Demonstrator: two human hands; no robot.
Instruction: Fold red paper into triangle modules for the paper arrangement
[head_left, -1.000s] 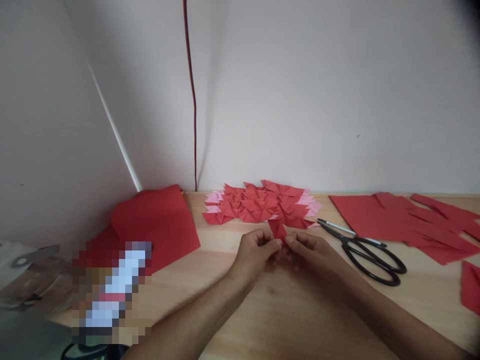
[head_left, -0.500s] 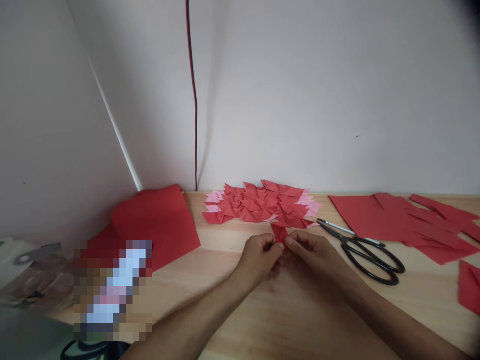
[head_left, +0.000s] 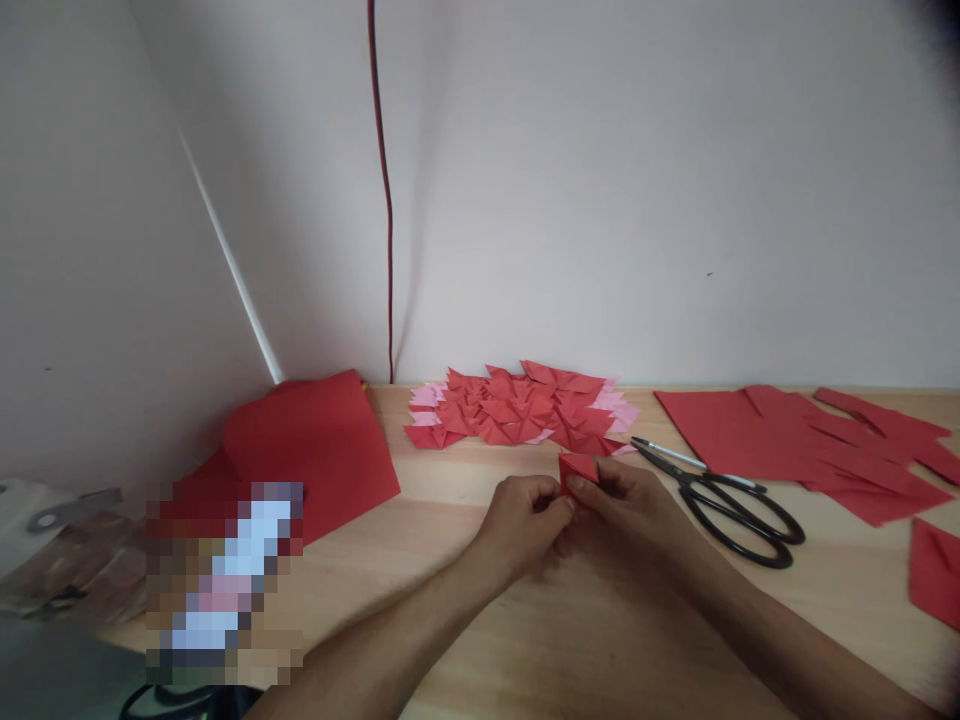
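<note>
Between my two hands, just above the wooden table, is a small folded piece of red paper (head_left: pixel 578 467). My right hand (head_left: pixel 628 497) pinches it between thumb and fingers. My left hand (head_left: pixel 527 512) is closed at its lower left edge, thumb and forefinger pressed together there; the fingers partly hide the paper. Beyond my hands lies a pile of folded red and pink paper pieces (head_left: pixel 517 408), overlapping in rows. Black-handled scissors (head_left: pixel 739 510) rest to the right of my right hand, with a slim pen (head_left: pixel 675 455) beside them.
Red paper sheets and cut strips (head_left: pixel 780 440) lie at the right, with another red piece (head_left: pixel 934 575) nearer the edge. At the left are larger red sheets (head_left: pixel 315 440), a blurred-out patch and a clear plastic bag (head_left: pixel 82 570). A cable (head_left: pixel 388 250) hangs down the wall (head_left: pixel 600 180).
The red paper has gone from a narrow upright shape to a wider, folded one with a slanted flap. It sits slightly further right, more in my right hand's fingers.
</note>
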